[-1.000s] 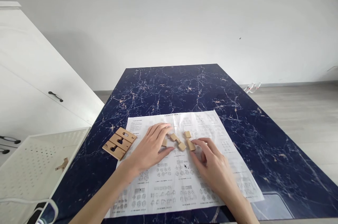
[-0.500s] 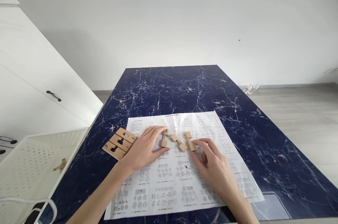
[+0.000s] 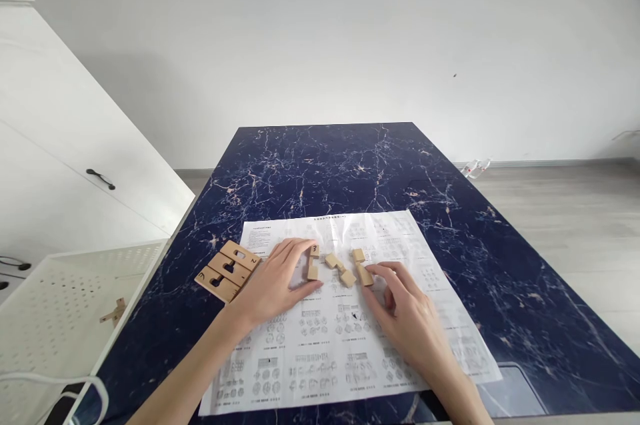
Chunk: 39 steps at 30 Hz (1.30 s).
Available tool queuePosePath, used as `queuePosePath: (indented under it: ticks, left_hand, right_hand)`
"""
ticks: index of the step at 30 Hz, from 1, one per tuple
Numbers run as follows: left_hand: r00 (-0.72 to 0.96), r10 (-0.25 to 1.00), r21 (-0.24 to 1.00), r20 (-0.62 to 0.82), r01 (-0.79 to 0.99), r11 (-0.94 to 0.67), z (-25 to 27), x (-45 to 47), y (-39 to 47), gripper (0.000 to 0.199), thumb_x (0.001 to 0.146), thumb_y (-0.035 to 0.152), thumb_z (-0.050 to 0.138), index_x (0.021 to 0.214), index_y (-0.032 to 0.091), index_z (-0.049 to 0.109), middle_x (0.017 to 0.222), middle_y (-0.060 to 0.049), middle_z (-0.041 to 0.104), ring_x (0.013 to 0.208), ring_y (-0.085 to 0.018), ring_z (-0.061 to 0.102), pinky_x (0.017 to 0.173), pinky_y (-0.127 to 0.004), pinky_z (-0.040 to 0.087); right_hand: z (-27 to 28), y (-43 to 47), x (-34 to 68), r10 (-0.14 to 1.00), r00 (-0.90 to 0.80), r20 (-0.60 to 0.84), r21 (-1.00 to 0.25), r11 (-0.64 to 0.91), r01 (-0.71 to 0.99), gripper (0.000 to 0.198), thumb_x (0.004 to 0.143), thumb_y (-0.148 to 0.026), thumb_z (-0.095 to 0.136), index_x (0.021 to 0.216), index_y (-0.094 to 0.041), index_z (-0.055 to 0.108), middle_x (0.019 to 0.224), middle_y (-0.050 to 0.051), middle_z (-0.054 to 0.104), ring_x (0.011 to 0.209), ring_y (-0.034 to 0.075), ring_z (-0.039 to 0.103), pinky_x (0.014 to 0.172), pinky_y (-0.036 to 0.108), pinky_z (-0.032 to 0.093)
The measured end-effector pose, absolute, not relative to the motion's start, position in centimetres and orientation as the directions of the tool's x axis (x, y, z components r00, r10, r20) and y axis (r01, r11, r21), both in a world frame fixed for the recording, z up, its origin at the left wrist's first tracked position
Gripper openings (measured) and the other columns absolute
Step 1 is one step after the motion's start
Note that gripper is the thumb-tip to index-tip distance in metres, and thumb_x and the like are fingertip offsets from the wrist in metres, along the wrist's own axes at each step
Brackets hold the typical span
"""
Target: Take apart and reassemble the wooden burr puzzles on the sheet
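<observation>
On a white printed paper sheet (image 3: 473, 361), its small text illegible, a tan notched wooden block (image 3: 358, 255) is pinched at its near end by the right hand (image 3: 405, 311). A similar block marked "3" (image 3: 313, 272) is framed by the left hand (image 3: 267, 281), thumb and fingers parted; whether it is gripped cannot be told. Between them, a zigzag tan wooden block (image 3: 347, 277) is seen. At left, "2" is marked on slotted tan wooden boards (image 3: 235, 275).

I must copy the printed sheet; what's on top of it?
Three wooden pieces lie on the sheet; numbered wooden slabs overlap its left edge. Print under these, the left hand and the right hand is hidden.
</observation>
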<state>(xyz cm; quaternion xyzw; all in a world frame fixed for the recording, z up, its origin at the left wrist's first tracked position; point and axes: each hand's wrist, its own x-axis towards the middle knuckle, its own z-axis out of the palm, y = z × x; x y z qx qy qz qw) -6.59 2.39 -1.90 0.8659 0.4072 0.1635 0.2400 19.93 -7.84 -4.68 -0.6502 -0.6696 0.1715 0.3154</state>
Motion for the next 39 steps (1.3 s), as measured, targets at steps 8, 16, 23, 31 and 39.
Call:
queuePosePath:
  ticks: [8,16,23,31,39]
  left_hand:
    - [0.581,0.806,0.584,0.116,0.616,-0.528,-1.8,-6.6,2.1,0.064,0.100,0.056,0.069,0.154,0.032,0.046,0.149,-0.012,0.060,0.137,-0.036,0.060,0.111,-0.057,0.053]
    - [0.460,0.873,0.766,0.162,0.499,-0.405,-1.3,-5.8,1.6,0.071,0.088,0.046,0.086,0.148,0.035,0.050,0.143,-0.007,0.061,0.118,-0.029,0.070,0.107,-0.053,0.058]
    - [0.405,0.914,0.958,-0.025,0.270,-0.093,-0.6,-5.7,1.6,0.068,0.082,0.038,0.091,0.140,0.032,0.057,0.131,-0.007,0.068,0.121,-0.028,0.068,0.111,-0.051,0.055]
    - [0.441,0.880,0.964,-0.177,-0.103,0.246,0.3,-5.9,2.2,0.079,0.089,0.030,0.084,0.156,0.035,0.042,0.140,-0.012,0.068,0.085,-0.017,0.073,0.063,-0.027,0.054]
    - [0.390,0.903,0.962,-0.183,-0.121,0.247,0.1,-6.0,2.2,0.055,0.101,0.042,0.071,0.152,0.029,0.056,0.149,-0.014,0.062,0.103,-0.022,0.072,0.061,-0.027,0.050]
  right_hand:
    - [-4.7,-7.9,19.8,0.978,0.077,0.193,-0.657,0.070,0.750,0.037,0.106,-0.051,0.056,0.135,-0.028,0.057,0.122,0.009,0.066,0.061,0.016,0.061,0.057,0.033,0.055]
    - [-4.3,-8.0,19.7,0.976,0.094,0.196,-0.687,0.068,0.724,0.039,0.108,-0.052,0.053,0.137,-0.027,0.055,0.118,0.009,0.066,0.063,0.016,0.062,0.061,0.035,0.057]
    - [-4.4,-8.0,19.8,0.977,0.090,0.193,-0.700,0.073,0.710,0.039,0.109,-0.053,0.050,0.136,-0.025,0.056,0.117,0.010,0.067,0.061,0.017,0.063,0.056,0.033,0.055]
    - [-4.5,-7.9,19.8,0.974,0.099,0.202,-0.704,0.075,0.706,0.038,0.110,-0.053,0.049,0.134,-0.025,0.058,0.118,0.010,0.068,0.061,0.016,0.063,0.058,0.034,0.056]
    - [-4.7,-7.9,19.9,0.977,0.103,0.187,-0.711,0.062,0.700,0.037,0.109,-0.053,0.050,0.132,-0.025,0.058,0.119,0.010,0.067,0.062,0.016,0.063,0.059,0.034,0.055]
